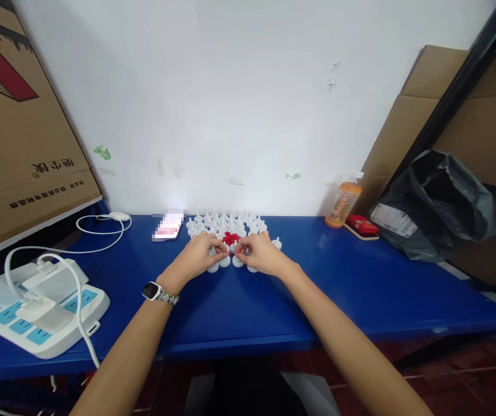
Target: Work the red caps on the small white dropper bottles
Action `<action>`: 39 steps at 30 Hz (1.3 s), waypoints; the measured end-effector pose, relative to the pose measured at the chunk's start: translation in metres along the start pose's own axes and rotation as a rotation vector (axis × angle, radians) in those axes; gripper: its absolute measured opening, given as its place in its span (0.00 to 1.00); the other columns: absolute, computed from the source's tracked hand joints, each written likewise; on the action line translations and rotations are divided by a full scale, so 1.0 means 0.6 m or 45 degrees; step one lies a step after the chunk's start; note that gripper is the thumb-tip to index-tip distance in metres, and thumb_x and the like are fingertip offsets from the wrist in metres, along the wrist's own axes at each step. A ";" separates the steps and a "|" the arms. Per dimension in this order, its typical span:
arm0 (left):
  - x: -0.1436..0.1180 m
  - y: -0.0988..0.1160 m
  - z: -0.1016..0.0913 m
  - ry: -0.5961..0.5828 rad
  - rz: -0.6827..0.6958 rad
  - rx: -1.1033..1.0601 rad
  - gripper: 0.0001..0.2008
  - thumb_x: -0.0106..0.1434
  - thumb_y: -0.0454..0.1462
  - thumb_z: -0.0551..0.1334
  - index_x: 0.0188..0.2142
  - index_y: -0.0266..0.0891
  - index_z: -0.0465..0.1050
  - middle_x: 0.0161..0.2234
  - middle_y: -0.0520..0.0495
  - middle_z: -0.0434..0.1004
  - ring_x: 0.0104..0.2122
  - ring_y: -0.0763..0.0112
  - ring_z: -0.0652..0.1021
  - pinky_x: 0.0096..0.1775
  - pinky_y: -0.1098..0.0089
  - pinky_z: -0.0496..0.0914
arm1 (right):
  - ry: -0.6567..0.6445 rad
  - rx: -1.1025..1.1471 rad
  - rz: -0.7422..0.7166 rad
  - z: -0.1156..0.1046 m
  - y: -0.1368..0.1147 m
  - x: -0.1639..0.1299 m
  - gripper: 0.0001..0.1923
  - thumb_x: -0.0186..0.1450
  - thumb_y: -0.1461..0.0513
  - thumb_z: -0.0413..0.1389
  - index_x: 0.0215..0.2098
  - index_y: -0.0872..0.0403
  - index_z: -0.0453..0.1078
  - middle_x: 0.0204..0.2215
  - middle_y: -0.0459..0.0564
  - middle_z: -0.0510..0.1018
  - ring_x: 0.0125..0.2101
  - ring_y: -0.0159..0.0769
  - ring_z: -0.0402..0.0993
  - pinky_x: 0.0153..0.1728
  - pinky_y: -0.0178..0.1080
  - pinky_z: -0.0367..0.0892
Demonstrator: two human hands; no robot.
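Note:
My left hand [204,252] has thumb and fingertips pinched just above a white round-based piece with a pointed tip [224,262]. My right hand [259,252] is pinched the same way over a matching white nozzle-like piece [238,262], close beside the first. Whatever lies between the fingertips is too small and hidden to make out. Just beyond the fingertips is a heap of small red pieces [231,237]. Behind it and to both sides stand many more white pointed pieces [217,221], several partly covered by my hands. A watch [151,291] is on my left wrist.
A phone [168,225] lies left of the white pieces on the blue table [317,277]. A power strip [96,306] with plugs and white cables occupies the left. At right are an orange drink bottle [344,202], a red box [362,224] and a dark plastic bag [433,202].

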State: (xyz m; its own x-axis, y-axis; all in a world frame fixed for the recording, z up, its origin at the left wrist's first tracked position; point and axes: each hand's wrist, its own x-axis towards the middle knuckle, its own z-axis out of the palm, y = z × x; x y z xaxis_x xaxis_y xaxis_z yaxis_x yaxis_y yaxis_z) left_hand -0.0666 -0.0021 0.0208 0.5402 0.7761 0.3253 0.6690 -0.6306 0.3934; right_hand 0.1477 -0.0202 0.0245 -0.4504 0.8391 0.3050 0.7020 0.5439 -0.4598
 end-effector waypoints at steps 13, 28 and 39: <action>-0.001 -0.011 -0.003 0.000 -0.077 0.055 0.07 0.61 0.42 0.62 0.33 0.46 0.80 0.33 0.50 0.78 0.38 0.63 0.74 0.42 0.64 0.64 | 0.108 -0.393 -0.011 0.007 -0.020 -0.002 0.09 0.64 0.57 0.59 0.42 0.49 0.77 0.37 0.51 0.73 0.44 0.43 0.64 0.46 0.44 0.51; -0.008 -0.002 -0.011 0.024 -0.078 0.040 0.09 0.62 0.43 0.61 0.33 0.45 0.79 0.34 0.48 0.78 0.39 0.61 0.75 0.41 0.64 0.67 | 0.221 -0.391 -0.031 0.020 -0.010 0.027 0.11 0.69 0.57 0.54 0.39 0.50 0.77 0.38 0.52 0.74 0.45 0.43 0.62 0.47 0.47 0.50; -0.008 -0.004 -0.011 0.007 -0.038 -0.055 0.09 0.63 0.42 0.61 0.34 0.44 0.79 0.34 0.48 0.79 0.38 0.62 0.75 0.42 0.64 0.68 | 0.366 -0.084 0.109 -0.018 0.014 0.038 0.12 0.68 0.60 0.51 0.42 0.51 0.77 0.35 0.50 0.78 0.42 0.41 0.66 0.45 0.43 0.56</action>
State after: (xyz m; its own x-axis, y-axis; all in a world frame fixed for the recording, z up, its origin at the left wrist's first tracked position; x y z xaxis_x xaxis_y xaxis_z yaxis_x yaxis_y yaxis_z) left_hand -0.0744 -0.0042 0.0240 0.5174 0.7946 0.3176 0.6621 -0.6069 0.4396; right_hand 0.1491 0.0035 0.0364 -0.2205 0.8404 0.4952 0.7691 0.4620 -0.4416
